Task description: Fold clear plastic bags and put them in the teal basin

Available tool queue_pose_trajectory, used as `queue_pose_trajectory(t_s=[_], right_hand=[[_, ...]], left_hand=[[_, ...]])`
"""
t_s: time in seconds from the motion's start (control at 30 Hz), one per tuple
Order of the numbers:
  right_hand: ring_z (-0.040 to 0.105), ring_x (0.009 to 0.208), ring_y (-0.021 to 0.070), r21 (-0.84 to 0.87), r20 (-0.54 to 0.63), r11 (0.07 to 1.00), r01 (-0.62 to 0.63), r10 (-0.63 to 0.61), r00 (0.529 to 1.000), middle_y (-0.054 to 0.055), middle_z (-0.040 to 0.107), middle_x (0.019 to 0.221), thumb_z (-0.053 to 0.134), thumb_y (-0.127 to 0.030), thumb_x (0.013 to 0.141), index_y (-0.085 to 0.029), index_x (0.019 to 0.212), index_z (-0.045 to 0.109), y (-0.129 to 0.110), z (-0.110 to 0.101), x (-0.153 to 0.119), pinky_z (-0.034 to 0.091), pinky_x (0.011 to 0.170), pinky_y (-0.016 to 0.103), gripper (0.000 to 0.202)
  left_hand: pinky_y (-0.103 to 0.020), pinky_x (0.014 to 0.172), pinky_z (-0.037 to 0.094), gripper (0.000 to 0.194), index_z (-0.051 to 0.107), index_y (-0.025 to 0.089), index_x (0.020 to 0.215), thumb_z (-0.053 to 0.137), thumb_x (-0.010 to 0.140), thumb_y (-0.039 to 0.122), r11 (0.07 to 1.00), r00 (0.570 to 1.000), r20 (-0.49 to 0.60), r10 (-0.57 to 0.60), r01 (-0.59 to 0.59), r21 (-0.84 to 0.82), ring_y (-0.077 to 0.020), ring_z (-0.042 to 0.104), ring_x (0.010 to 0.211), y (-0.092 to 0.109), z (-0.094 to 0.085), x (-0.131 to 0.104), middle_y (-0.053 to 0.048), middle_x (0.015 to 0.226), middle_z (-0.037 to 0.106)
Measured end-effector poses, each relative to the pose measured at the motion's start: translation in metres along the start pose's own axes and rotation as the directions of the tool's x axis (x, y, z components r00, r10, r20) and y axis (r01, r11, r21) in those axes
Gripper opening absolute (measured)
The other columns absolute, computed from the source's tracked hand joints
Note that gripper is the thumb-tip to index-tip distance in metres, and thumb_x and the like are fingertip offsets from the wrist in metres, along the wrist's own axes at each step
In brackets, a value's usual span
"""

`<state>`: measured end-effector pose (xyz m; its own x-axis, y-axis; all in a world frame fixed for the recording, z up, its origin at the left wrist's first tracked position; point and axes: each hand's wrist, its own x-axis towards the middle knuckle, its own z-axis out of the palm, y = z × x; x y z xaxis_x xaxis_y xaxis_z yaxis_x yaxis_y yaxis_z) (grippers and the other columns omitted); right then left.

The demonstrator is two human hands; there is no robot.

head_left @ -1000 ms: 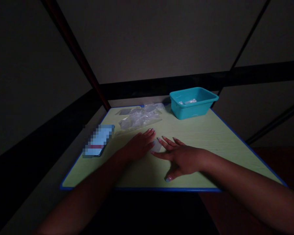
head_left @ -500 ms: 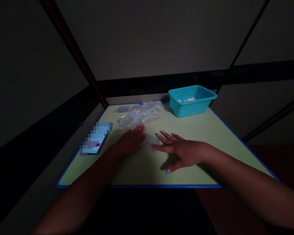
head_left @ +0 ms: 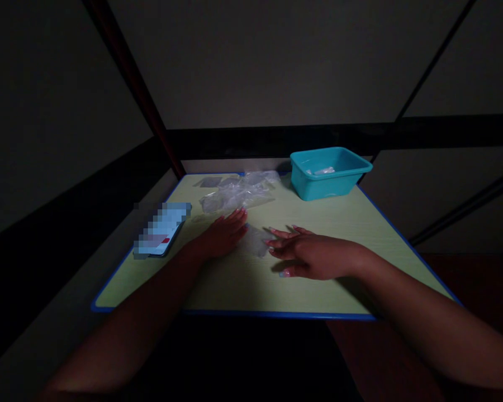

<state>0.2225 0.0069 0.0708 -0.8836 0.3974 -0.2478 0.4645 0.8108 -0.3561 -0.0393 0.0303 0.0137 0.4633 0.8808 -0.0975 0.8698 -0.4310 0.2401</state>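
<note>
A small clear plastic bag or sheet lies flat on the pale table between my two hands. My left hand rests flat with fingers stretched out, its fingertips at the left edge of the clear piece. At the right edge is my right hand, palm down, its fingers apart and fingertips touching or just over the plastic. Neither hand grips anything. Beyond my left hand lies a crumpled heap of clear plastic bags.
A turquoise basket with some clear plastic inside stands at the back right. At the left edge lies a phone, its screen partly blurred. The table has a blue rim, with a wall behind.
My right hand's fingers have drawn closer together and the hand has shifted slightly, so more of the clear plastic shows. My left hand stays nearly in place. The view has tilted slightly.
</note>
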Motion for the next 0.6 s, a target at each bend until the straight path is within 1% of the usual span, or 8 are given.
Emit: queue_pose_trajectory(t_s=[0.17, 0.27, 0.33, 0.4, 0.47, 0.5, 0.53, 0.6], right_hand=[[0.013, 0.144, 0.0266, -0.011, -0.035, 1.000, 0.022, -0.022, 0.999, 0.009, 0.038, 0.149, 0.055, -0.037, 0.091, -0.022, 0.127, 0.059, -0.005, 0.003, 0.003, 0.008, 0.113, 0.058, 0.039], [0.016, 0.143, 0.0257, 0.011, -0.053, 0.999, 0.043, -0.042, 0.998, 0.009, 0.041, 0.147, 0.056, -0.036, 0.091, -0.022, 0.125, 0.060, -0.005, 0.002, 0.004, 0.008, 0.114, 0.057, 0.037], [0.020, 0.142, 0.0261, 0.035, -0.076, 0.998, 0.057, -0.054, 0.996, 0.010, 0.043, 0.145, 0.056, -0.037, 0.091, -0.022, 0.124, 0.061, -0.004, 0.002, 0.004, 0.007, 0.113, 0.058, 0.037], [0.023, 0.141, 0.0265, 0.068, -0.115, 0.995, 0.074, -0.066, 0.991, 0.010, 0.046, 0.143, 0.056, -0.037, 0.091, -0.021, 0.124, 0.060, -0.001, 0.001, 0.005, 0.007, 0.113, 0.059, 0.037], [0.030, 0.139, 0.0255, 0.125, -0.175, 0.987, 0.105, -0.083, 0.981, 0.010, 0.051, 0.139, 0.055, -0.035, 0.092, -0.020, 0.123, 0.061, 0.002, -0.001, 0.005, 0.010, 0.113, 0.057, 0.036], [0.036, 0.136, 0.0243, 0.165, -0.209, 0.978, 0.131, -0.095, 0.973, 0.010, 0.055, 0.136, 0.054, -0.034, 0.092, -0.019, 0.122, 0.062, 0.003, -0.002, 0.005, 0.013, 0.114, 0.054, 0.034], [0.042, 0.132, 0.0229, 0.210, -0.249, 0.963, 0.167, -0.113, 0.962, 0.010, 0.059, 0.131, 0.053, -0.033, 0.093, -0.019, 0.119, 0.064, 0.005, -0.003, 0.005, 0.017, 0.113, 0.051, 0.032], [0.053, 0.122, 0.0205, 0.308, -0.344, 0.917, 0.255, -0.142, 0.928, 0.011, 0.064, 0.123, 0.052, -0.031, 0.093, -0.016, 0.113, 0.067, 0.008, -0.004, 0.006, 0.030, 0.109, 0.043, 0.029]], left_hand=[[-0.053, 0.113, 0.021, 0.059, 0.025, 0.011, 0.148, 0.015, 0.098, 0.042, 1.000, 1.000, 0.004, -0.005, 0.005, -0.008, -0.0285, 0.015, 0.144, 0.001, 0.000, 0.000, -0.016, 0.156, 0.017], [-0.054, 0.113, 0.018, 0.062, 0.022, 0.010, 0.149, 0.014, 0.098, 0.044, 0.999, 1.000, -0.001, -0.013, 0.013, -0.032, -0.0282, 0.011, 0.145, 0.004, -0.003, -0.001, -0.016, 0.156, 0.014], [-0.055, 0.114, 0.014, 0.064, 0.021, 0.011, 0.149, 0.016, 0.098, 0.049, 0.997, 0.999, -0.041, 0.033, -0.036, -0.064, -0.0275, 0.008, 0.145, 0.006, -0.006, -0.002, -0.015, 0.157, 0.012], [-0.051, 0.115, 0.013, 0.070, 0.022, 0.014, 0.149, 0.022, 0.095, 0.058, 0.983, 0.987, -0.091, 0.133, -0.144, -0.116, -0.0259, 0.009, 0.145, 0.008, -0.008, -0.003, -0.013, 0.157, 0.013], [-0.047, 0.116, 0.013, 0.078, 0.026, 0.017, 0.148, 0.034, 0.089, 0.067, 0.950, 0.963, -0.120, 0.240, -0.258, -0.173, -0.0250, 0.016, 0.144, 0.009, -0.007, -0.004, -0.012, 0.156, 0.020], [-0.045, 0.116, 0.013, 0.080, 0.030, 0.018, 0.147, 0.040, 0.086, 0.069, 0.935, 0.954, -0.121, 0.275, -0.295, -0.199, -0.0251, 0.020, 0.143, 0.010, -0.007, -0.004, -0.012, 0.155, 0.024], [-0.044, 0.116, 0.014, 0.079, 0.035, 0.020, 0.145, 0.045, 0.084, 0.069, 0.923, 0.949, -0.117, 0.294, -0.313, -0.224, -0.0253, 0.026, 0.141, 0.010, -0.006, -0.004, -0.011, 0.153, 0.030], [-0.043, 0.115, 0.019, 0.070, 0.047, 0.024, 0.138, 0.053, 0.082, 0.065, 0.916, 0.956, -0.101, 0.275, -0.293, -0.275, -0.0261, 0.038, 0.136, 0.010, -0.004, -0.004, -0.007, 0.145, 0.045]])
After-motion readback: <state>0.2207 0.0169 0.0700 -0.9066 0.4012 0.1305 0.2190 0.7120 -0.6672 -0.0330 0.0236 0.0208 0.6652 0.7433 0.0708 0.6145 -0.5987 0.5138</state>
